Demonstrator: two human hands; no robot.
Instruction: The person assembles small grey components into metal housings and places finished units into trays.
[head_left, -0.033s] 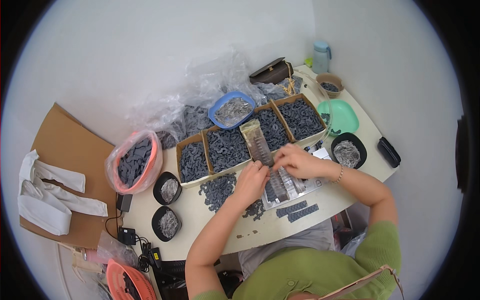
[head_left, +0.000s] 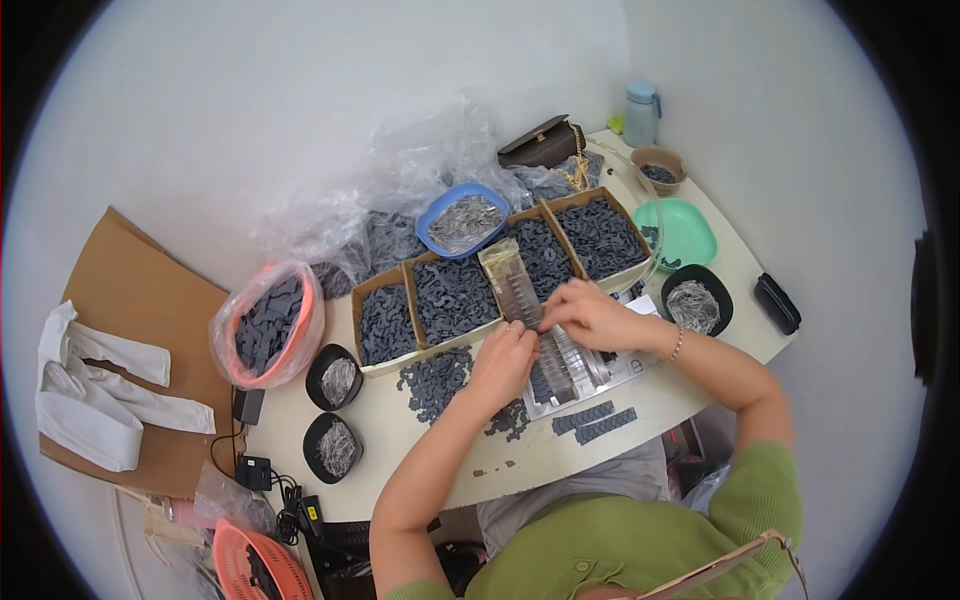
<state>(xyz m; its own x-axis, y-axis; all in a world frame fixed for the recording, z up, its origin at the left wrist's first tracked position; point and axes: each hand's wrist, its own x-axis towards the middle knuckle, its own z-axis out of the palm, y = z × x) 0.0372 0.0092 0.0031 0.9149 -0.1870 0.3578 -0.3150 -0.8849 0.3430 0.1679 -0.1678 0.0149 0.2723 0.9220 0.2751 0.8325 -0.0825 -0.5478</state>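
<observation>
Both hands meet over a clear ribbed holder [head_left: 562,372] on a silvery plate [head_left: 625,369]. My left hand [head_left: 503,362], with a ring, bends its fingers closed at the holder's left edge. Thumb and fingertips of my right hand [head_left: 590,318] are pinched together close to the left fingertips; anything between them is too small or hidden. A clear ribbed strip with a yellowish end [head_left: 511,277] runs from the divided box down to the hands. Two strips of joined dark grey pieces [head_left: 606,425] lie nearer me, beside the plate.
A divided cardboard box [head_left: 412,352] holds small grey pieces; more lie in a loose pile [head_left: 436,387]. Metal pins fill a blue bowl [head_left: 430,222] and black bowls [head_left: 313,372]. Around stand a pink basin [head_left: 318,325], a green bowl [head_left: 700,238], a bottle [head_left: 641,115] and a black case [head_left: 777,305].
My right hand has shifted slightly left, its fingertips closer to my left hand's. The left hand has barely moved.
</observation>
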